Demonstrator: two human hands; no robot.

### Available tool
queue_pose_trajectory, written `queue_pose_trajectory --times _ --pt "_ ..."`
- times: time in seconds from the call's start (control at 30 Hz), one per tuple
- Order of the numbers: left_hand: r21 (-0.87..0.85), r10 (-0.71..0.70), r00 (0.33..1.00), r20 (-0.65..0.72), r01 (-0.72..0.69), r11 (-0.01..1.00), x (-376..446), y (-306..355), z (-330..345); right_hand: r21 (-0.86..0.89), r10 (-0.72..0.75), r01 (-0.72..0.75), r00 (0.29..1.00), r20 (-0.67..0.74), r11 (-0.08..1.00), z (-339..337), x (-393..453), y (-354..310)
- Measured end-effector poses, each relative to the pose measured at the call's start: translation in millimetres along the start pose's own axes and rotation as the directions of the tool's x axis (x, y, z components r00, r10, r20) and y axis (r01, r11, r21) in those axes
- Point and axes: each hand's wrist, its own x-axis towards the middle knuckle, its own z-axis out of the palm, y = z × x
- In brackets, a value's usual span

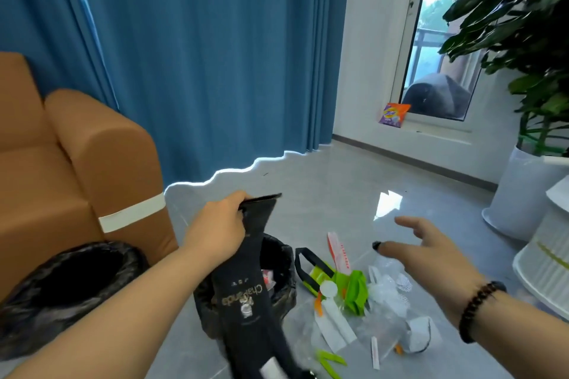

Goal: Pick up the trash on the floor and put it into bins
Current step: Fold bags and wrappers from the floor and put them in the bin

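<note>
We see our left hand [220,221] raised at centre, fingers curled round the top edge of a long black paper bag [246,286], which hangs down over the nearer of two black-lined bins [278,258]; the second bin [61,283] sits at nine o'clock. Our right hand [428,248] hovers at three o'clock, fingers spread, holding nothing, above the trash pile [354,301] on the floor [308,194].
</note>
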Motion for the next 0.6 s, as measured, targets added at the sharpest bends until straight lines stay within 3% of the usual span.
queue_pose_trajectory --times 0.07,0.2,0.33,0.5,0.6 --pt "-0.115 0.053 0.998 0.026 -0.05 0.992 -0.5 5.4 5.0 -0.005 -0.106 0.107 0.992 0.065 0.994 0.6 2.4 -6.9" --pt "-0.306 0.196 0.974 0.118 -0.152 0.94 -5.0 18.7 15.0 -0.176 -0.36 0.388 0.917 0.172 0.905 15.7 0.9 -4.9" --pt "-0.448 0.282 0.947 0.152 -0.188 0.874 -6.4 26.7 18.0 -0.294 -0.48 0.55 0.832 0.279 0.782 23.9 7.4 1.8" --pt "-0.602 0.299 0.938 0.174 -0.139 0.786 -5.5 31.4 16.5 -0.16 -0.514 0.586 0.789 0.337 0.794 28.0 18.9 2.3" --pt "-0.604 0.302 0.929 0.212 -0.118 0.788 -5.0 31.0 16.6 -0.017 -0.53 0.581 0.753 0.388 0.813 34.5 21.0 9.5"
